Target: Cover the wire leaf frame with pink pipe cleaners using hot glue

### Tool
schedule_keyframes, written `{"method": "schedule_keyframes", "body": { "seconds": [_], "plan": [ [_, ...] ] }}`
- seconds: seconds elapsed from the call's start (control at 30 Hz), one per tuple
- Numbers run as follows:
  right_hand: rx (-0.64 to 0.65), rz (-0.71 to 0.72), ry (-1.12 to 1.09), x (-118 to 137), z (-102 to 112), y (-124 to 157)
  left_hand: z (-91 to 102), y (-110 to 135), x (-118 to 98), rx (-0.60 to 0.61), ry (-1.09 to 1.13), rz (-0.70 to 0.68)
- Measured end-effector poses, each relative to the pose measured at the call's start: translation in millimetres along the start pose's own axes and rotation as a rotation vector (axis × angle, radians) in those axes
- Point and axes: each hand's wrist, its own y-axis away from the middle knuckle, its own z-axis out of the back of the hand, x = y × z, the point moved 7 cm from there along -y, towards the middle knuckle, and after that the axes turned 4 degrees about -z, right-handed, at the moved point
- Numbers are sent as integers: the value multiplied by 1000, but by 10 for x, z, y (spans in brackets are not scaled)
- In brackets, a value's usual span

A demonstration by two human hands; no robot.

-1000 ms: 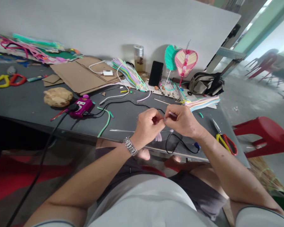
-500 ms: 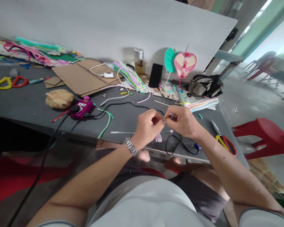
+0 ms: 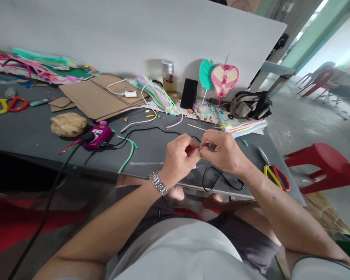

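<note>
My left hand (image 3: 179, 159) and my right hand (image 3: 223, 151) meet fingertip to fingertip above the near edge of the dark grey table (image 3: 32, 132). Both are closed in a pinch on a small pale pink straw piece (image 3: 202, 147) held between them; most of it is hidden by my fingers. A wristwatch (image 3: 159, 182) sits on my left wrist. A black cable loop (image 3: 218, 177) lies on the table just below my right hand.
A purple glue gun (image 3: 97, 134) with its black cord lies left. Green strips (image 3: 128, 149), cardboard sheets (image 3: 96, 95), straw bundles (image 3: 156, 93), a phone (image 3: 189, 93), a jar (image 3: 167, 76), a leaf-shaped straw craft (image 3: 224, 79), a bag (image 3: 249, 105) and scissors (image 3: 272, 173) surround them. A red stool (image 3: 326, 163) stands right.
The hands have pressed a little closer together and shifted slightly left; the pink piece hanging below my left hand no longer shows. The camera view drifted slightly.
</note>
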Motion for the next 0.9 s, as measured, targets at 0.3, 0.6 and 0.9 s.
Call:
{"method": "schedule_keyframes", "body": {
  "seconds": [0.3, 0.6, 0.9],
  "plan": [
    [-33, 16, 39, -3, -11, 8, -7, 6, 4, -14, -5, -60],
    [20, -28, 116, 5, 0, 18, -6, 19, 21, -11, -2, -53],
    [54, -14, 89, 38, 31, 28, 30, 11, -67, -4, -42, -110]
  ]
}}
